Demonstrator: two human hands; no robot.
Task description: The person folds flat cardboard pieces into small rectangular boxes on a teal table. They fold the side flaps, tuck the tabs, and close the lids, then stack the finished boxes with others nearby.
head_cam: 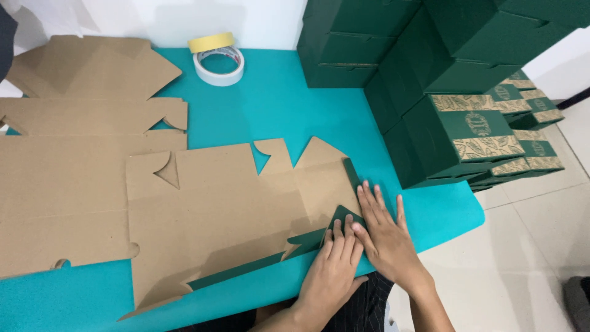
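A flat box blank (227, 215) lies at lower centre on the teal table (276, 104). Its green flap (342, 216) is pressed down by the left hand (335, 264) and right hand (384, 233), fingers flat and extended, gripping nothing. A sharp crease is best got with pressure kept along the fold line.

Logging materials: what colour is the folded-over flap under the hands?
Dark green flap, on the brown flat box blank; head view.

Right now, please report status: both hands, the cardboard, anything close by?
Left hand and right hand flat, pressing folded green flap of flat cardboard box blank. More blanks stacked left. Green boxes stacked beyond the right hand, apart from it.
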